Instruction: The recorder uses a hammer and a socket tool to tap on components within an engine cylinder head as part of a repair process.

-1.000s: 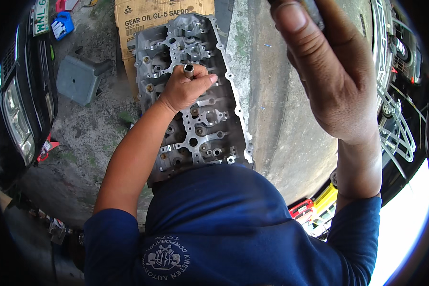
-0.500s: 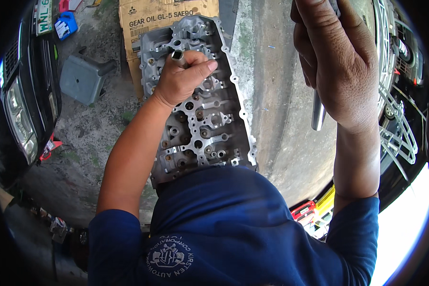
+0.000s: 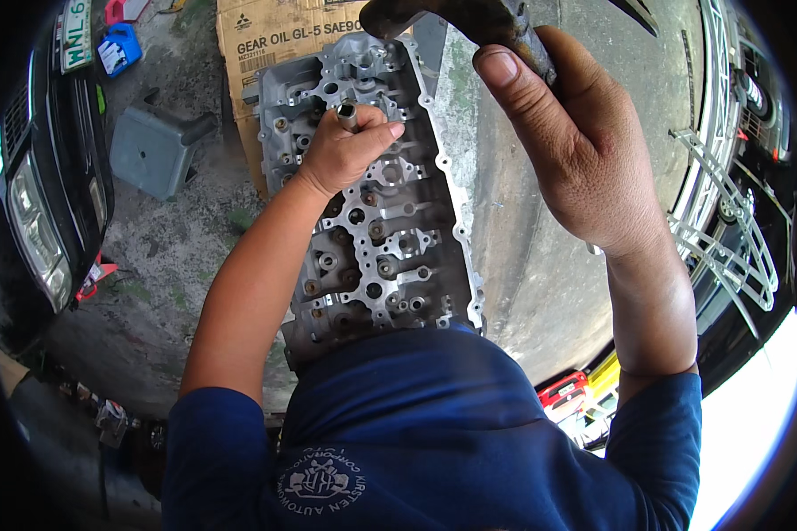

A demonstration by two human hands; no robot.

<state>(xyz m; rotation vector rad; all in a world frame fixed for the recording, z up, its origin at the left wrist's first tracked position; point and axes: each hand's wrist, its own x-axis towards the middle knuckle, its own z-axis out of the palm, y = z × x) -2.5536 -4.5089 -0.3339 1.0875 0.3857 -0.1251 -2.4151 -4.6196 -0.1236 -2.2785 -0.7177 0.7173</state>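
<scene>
A grey metal engine cylinder head (image 3: 364, 258) lies in front of me, its bolt holes and bearing seats facing up. My left hand (image 3: 338, 159) is closed around a metal socket (image 3: 347, 115), held upright over the far half of the cylinder head. The socket's square hole points upward; my fingers and the casting hide its lower end. To the right, my right hand (image 3: 593, 164) is raised and wrapped around a hammer (image 3: 487, 22) with a dark, worn head. The hammer's head reaches the top edge of the view, above and right of the socket, apart from it.
A flattened cardboard box (image 3: 279, 40) lies under the far end of the cylinder head. A grey plastic stool (image 3: 155, 150) and a blue case (image 3: 119, 50) stand left on the concrete floor. A black vehicle (image 3: 44, 195) borders the left, a silver metal frame (image 3: 726, 203) the right.
My right hand has swung left and tilted, bringing the hammer's head into view near the top. My left hand and the socket have shifted slightly right and nearer in the picture, as has the cylinder head.
</scene>
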